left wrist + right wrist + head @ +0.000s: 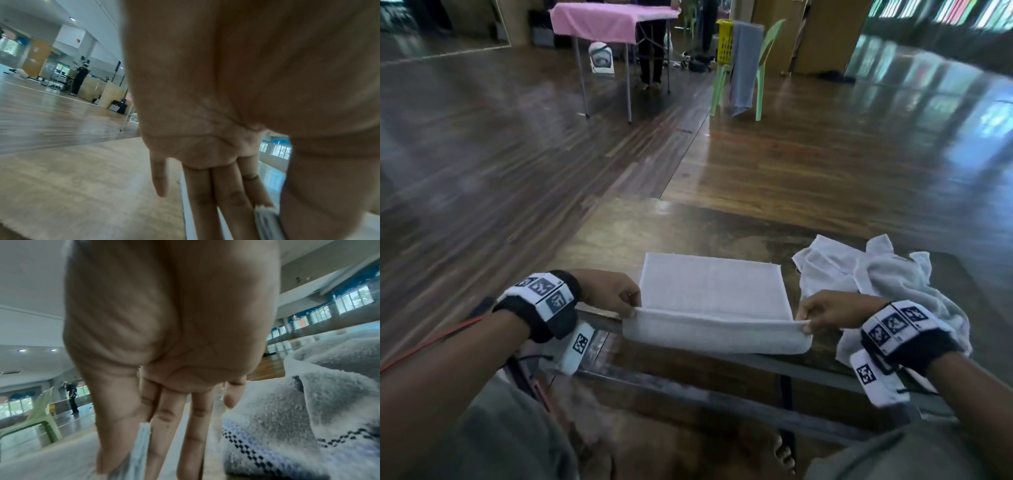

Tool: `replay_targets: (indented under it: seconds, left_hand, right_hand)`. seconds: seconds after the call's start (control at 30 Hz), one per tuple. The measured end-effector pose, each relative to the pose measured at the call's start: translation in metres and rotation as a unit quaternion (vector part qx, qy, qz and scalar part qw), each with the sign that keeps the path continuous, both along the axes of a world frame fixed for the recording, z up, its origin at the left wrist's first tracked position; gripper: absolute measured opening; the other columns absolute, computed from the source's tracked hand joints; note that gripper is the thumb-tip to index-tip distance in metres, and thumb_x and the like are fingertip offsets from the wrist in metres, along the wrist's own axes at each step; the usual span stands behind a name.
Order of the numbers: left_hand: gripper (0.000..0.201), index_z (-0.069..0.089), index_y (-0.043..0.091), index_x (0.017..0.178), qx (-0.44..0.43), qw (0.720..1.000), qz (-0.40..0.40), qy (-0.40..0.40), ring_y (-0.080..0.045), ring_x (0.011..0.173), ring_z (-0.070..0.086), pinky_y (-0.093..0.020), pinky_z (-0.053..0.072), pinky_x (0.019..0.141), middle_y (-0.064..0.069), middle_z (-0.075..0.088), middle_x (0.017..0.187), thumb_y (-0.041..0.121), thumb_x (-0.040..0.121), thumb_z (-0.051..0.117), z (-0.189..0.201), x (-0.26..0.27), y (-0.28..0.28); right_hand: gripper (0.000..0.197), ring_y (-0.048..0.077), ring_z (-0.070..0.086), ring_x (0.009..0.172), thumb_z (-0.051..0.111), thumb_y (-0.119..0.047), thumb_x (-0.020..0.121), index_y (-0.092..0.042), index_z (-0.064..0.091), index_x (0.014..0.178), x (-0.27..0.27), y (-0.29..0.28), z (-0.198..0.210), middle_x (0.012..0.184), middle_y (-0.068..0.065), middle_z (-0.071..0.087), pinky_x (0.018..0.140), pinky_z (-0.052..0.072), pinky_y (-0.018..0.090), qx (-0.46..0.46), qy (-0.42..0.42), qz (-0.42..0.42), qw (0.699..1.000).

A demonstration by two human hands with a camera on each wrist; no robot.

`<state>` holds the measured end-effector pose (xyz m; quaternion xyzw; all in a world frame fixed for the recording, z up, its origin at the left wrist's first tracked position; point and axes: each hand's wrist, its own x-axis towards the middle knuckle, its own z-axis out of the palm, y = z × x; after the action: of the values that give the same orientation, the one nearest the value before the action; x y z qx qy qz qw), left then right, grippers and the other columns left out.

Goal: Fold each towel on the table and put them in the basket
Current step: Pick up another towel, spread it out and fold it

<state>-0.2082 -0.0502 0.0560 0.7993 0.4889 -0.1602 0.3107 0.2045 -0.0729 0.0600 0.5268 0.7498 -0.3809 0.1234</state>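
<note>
A white towel lies flat on the wooden table, its near part hanging over the front edge. My left hand pinches the towel's near left corner, and my right hand pinches the near right corner, lifting that edge. In the left wrist view the towel edge sits between thumb and fingers. The right wrist view shows the layered edge pinched beside my thumb. A crumpled heap of white towels lies at the right, seen close as the heap. No basket shows near the table.
A green plastic chair with a grey cloth and a yellow basket stands far back on the wooden floor. A table with a pink cover stands behind, with a person's legs by it. A metal rail runs under the table front.
</note>
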Motion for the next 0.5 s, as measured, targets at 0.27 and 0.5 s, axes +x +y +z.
replay_targets:
  seconds: [0.27,0.5]
  left_hand:
    - [0.015,0.065,0.013,0.102,0.156,0.983,0.068,-0.073,-0.012,0.086,0.055,-0.012,0.037,0.066,0.002,0.062,0.096,0.019,0.089,0.059,-0.021,0.001,0.055]
    - [0.018,0.068,0.016,0.101,0.243,0.957,0.136,-0.084,-0.016,0.085,0.056,-0.027,0.042,0.073,-0.004,0.069,0.102,0.016,0.088,0.057,-0.046,0.003,0.106]
  right_hand:
    - [0.010,0.019,0.062,0.093,0.067,-0.014,0.084,-0.012,0.066,0.094,0.008,0.056,-0.029,0.095,0.006,0.068,0.090,0.048,0.037,0.168,0.084,-0.172,0.967]
    - [0.009,0.018,0.058,0.080,0.062,-0.016,0.085,-0.024,0.062,0.081,-0.009,0.113,-0.034,0.082,-0.002,0.064,0.076,0.047,0.034,0.211,0.061,-0.244,0.945]
